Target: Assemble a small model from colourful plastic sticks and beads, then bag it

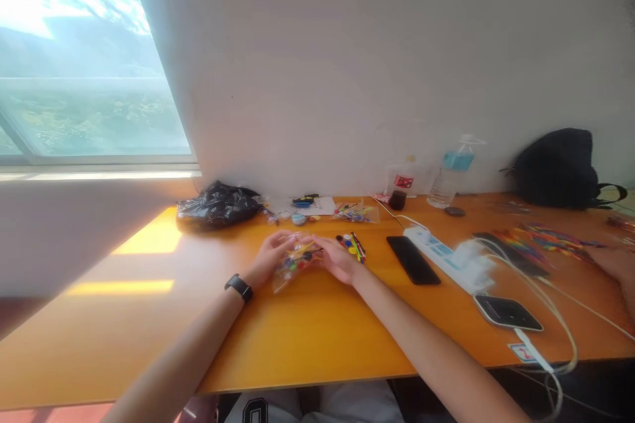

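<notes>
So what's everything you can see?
Clear bag: 1, colourful contents, centre
Loose pieces: several, multicoloured, centre
Plastic bag: 1, black, back left
Packet: 1, clear, back
Paper: 1, white, back
Small items: several, mixed, back
Container: 1, red-labelled, back right
Bottle: 1, clear, back right
Backpack: 1, black, back right
Phone: 1, black, right
Power strip: 1, white, right
Device: 1, black, front right
Cables: several, white, right
Strands: many, multicoloured, right
Table: 1, orange, centre
Window: 1, bright, left
Wristband: 1, black, centre
Left hand: 1, bare, centre
Right hand: 1, bare, centre

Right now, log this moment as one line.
left hand: holding clear bag; right hand: holding same bag; contents: colored pieces; black phone: on table, right of hands
</notes>
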`<state>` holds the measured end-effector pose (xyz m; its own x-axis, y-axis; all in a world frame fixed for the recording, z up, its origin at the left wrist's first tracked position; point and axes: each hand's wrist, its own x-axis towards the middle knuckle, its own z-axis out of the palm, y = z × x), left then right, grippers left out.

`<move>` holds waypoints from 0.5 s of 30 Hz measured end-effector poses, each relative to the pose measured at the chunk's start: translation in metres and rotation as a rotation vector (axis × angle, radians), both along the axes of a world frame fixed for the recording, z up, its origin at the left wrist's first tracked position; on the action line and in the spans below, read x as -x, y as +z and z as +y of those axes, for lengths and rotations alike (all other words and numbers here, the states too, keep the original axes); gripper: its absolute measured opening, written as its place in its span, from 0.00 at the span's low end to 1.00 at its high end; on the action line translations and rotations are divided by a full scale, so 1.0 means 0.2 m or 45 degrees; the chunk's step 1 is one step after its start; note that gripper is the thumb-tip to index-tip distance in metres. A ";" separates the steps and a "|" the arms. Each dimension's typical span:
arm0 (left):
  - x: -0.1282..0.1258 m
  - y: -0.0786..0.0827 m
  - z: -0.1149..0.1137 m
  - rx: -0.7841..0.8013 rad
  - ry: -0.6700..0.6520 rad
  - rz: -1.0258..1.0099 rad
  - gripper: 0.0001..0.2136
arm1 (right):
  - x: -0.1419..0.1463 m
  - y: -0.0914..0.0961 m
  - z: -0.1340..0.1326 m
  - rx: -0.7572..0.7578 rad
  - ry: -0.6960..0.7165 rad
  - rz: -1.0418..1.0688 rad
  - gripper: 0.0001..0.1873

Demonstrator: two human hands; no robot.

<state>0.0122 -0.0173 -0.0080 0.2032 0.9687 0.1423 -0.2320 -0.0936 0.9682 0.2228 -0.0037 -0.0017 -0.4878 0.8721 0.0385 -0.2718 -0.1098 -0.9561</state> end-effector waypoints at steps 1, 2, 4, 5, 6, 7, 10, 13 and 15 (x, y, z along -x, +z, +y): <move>0.00 0.00 0.00 0.009 0.002 0.009 0.18 | -0.01 0.00 0.00 -0.014 -0.017 0.012 0.23; 0.00 0.00 0.00 0.013 0.002 0.020 0.18 | -0.01 0.01 0.00 -0.031 -0.043 0.012 0.23; 0.00 0.00 0.00 -0.002 -0.009 0.048 0.18 | -0.01 0.00 0.00 -0.075 -0.078 -0.052 0.23; -0.01 0.00 0.00 -0.020 -0.011 0.061 0.18 | 0.00 -0.01 0.00 -0.098 -0.078 -0.107 0.22; -0.01 0.00 0.00 -0.037 -0.009 0.070 0.18 | 0.01 -0.02 0.00 -0.119 -0.069 -0.158 0.23; -0.01 0.00 0.01 -0.051 -0.005 0.075 0.18 | 0.02 -0.03 -0.01 -0.137 -0.058 -0.194 0.23; -0.01 -0.01 0.01 -0.041 -0.016 0.067 0.18 | 0.04 -0.04 -0.01 -0.193 -0.097 -0.218 0.25; -0.01 -0.01 0.03 -0.002 -0.036 0.079 0.20 | 0.01 0.01 0.00 -0.324 -0.287 -0.218 0.27; -0.01 -0.02 0.04 0.000 -0.014 0.095 0.21 | -0.03 0.06 0.02 -0.451 -0.433 -0.231 0.28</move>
<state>0.0143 -0.0097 -0.0124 0.2240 0.9664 0.1265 -0.1599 -0.0916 0.9829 0.2294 0.0000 0.0096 -0.2058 0.9311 0.3011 -0.0626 0.2945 -0.9536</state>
